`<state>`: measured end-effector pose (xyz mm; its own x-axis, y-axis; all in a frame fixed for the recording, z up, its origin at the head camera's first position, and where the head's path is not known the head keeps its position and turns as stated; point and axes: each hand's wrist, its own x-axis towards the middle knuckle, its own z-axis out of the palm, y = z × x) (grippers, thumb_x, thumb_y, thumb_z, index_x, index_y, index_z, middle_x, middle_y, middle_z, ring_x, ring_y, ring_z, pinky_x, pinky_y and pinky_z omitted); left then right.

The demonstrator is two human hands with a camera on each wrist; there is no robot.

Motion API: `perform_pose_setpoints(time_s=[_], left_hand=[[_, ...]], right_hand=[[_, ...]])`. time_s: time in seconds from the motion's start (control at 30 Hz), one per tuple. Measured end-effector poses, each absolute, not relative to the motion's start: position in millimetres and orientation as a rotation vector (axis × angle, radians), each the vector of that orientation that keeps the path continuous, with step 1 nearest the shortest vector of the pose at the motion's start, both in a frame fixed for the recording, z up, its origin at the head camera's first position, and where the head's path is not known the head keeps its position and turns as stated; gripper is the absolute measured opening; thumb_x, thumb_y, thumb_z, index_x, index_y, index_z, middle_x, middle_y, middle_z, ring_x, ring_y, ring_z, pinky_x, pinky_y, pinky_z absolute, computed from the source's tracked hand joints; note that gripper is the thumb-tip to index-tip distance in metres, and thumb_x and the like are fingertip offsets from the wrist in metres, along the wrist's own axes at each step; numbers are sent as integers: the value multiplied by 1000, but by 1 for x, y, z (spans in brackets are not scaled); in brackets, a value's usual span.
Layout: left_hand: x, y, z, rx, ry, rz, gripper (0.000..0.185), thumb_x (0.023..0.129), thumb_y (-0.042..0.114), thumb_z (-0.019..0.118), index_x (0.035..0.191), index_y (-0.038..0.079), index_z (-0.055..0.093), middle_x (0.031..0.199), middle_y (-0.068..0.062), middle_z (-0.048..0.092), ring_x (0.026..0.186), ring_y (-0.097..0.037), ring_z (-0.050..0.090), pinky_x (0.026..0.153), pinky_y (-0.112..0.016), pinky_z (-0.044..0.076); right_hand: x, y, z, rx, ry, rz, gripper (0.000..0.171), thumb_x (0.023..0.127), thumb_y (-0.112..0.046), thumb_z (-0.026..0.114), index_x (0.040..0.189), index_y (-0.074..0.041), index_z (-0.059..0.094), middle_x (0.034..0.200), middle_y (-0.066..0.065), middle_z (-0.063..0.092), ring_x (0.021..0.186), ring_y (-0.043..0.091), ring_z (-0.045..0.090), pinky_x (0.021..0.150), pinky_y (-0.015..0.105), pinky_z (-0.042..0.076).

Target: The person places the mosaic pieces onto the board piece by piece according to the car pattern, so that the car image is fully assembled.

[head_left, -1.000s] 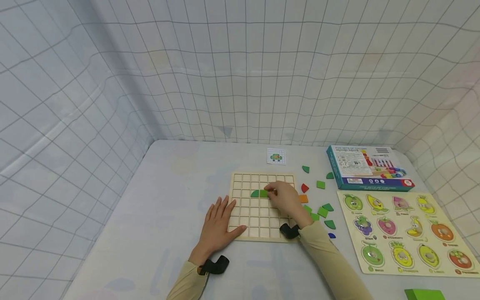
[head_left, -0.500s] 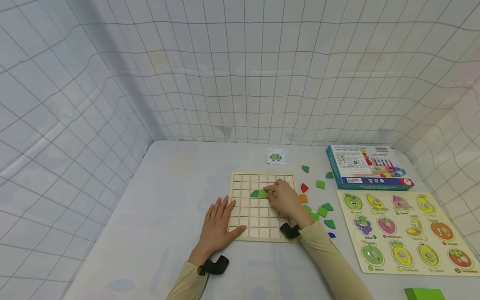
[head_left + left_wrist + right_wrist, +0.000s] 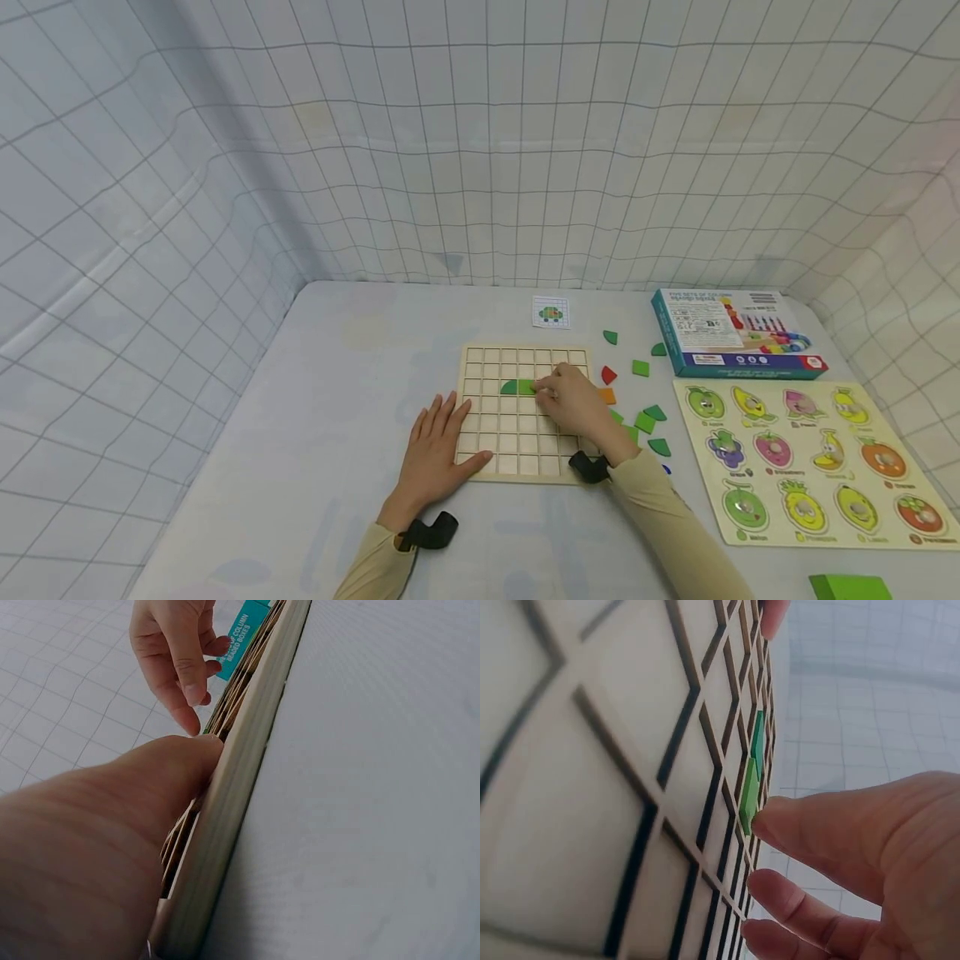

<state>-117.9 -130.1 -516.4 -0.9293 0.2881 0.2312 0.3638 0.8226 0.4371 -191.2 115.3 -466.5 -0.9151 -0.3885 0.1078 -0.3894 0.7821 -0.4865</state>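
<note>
A wooden grid board [image 3: 486, 442] lies on the white table. In its cells sit a dark green quarter-circle tile [image 3: 510, 387] and, directly right of it, a light green square tile [image 3: 526, 387]. My right hand [image 3: 573, 404] is over the board at the square's right edge. In the right wrist view a fingertip [image 3: 769, 821] meets or nearly meets the square tile [image 3: 748, 796], and the other fingers bend loosely below. My left hand [image 3: 437, 450] rests with spread fingers on the board's left edge; its thumb [image 3: 187, 761] lies along the rim in the left wrist view.
Loose tiles lie right of the board, including a red one [image 3: 608, 375], an orange square [image 3: 607, 396] and several green ones. Behind stands a small pattern card [image 3: 551, 313]. Farther right are a boxed toy [image 3: 738, 333], a fruit puzzle board [image 3: 813, 467] and a green block [image 3: 849, 587].
My right hand has drawn back slightly to the right and its fingers have eased off the green square, which stays in its cell. My left hand has kept its place.
</note>
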Motion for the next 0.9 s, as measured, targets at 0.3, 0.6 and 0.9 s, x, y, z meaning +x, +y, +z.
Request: perform_pose_setpoints(time_s=[0.3, 0.6, 0.9], left_hand=[[-118, -131, -516, -516, -2850, -741, 81, 85, 52, 62, 146, 6, 35, 152, -18, 25, 141, -35, 13, 111, -51, 8], [-119, -131, -518, -519, -2848, -742, 81, 85, 53, 62, 147, 7, 35, 152, -18, 25, 141, -34, 12, 111, -50, 8], [-118, -131, -516, -525, -2845, -749, 81, 85, 51, 64, 146, 6, 36, 152, -19, 25, 141, -35, 13, 111, -50, 8]], right_hand=[[-182, 145, -457, 574, -2970, 815, 21, 90, -19, 66, 108, -10, 72, 88, 0, 58, 75, 16, 51, 58, 31, 44], [-173, 197, -448, 397, -2925, 882, 16, 90, -18, 66, 96, -6, 73, 78, 0, 61, 59, 14, 48, 48, 30, 40], [-161, 234, -445, 128, -3020, 851, 18, 89, -23, 67, 93, -6, 69, 80, 3, 60, 68, 20, 49, 56, 32, 40]])
